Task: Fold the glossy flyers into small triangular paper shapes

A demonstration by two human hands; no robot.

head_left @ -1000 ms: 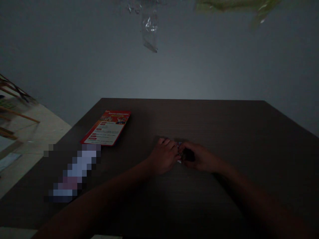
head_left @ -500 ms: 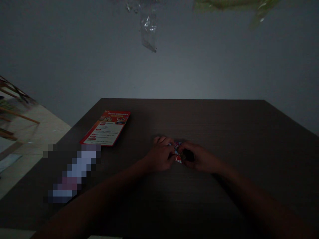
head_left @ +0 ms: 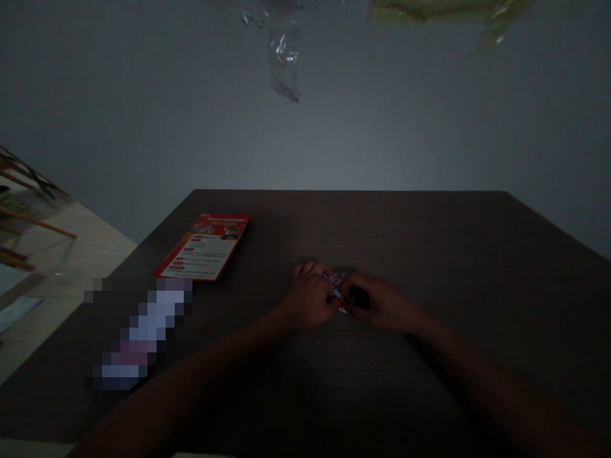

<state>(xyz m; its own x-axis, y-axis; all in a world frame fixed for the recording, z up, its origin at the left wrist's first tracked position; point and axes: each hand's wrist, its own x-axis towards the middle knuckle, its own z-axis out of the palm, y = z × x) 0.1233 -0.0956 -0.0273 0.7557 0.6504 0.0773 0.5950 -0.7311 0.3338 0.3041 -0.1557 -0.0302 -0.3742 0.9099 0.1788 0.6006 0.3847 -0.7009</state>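
Near the middle of the dark table, my left hand (head_left: pixel 311 296) and my right hand (head_left: pixel 375 299) meet over a small, shiny printed packet (head_left: pixel 339 278) in red, white and blue. The fingers of my left hand are curled on its left side. My right thumb and fingers pinch its right side, and a dark gap shows inside that grip. Most of the packet is hidden by the fingers, and dim light leaves its exact kind unclear.
A red and white printed booklet (head_left: pixel 203 251) lies at the table's (head_left: pixel 405 229) left. In front of it is a long pixelated item (head_left: pixel 150 331). Clear plastic (head_left: pixel 285 57) and something yellow-green (head_left: pixel 443 11) hang on the wall behind. Wooden legs (head_left: pixel 35 219) stand at far left.
My left hand has shifted slightly to the right, closer to my right hand. Less of the packet's red lower part shows between the fingers.
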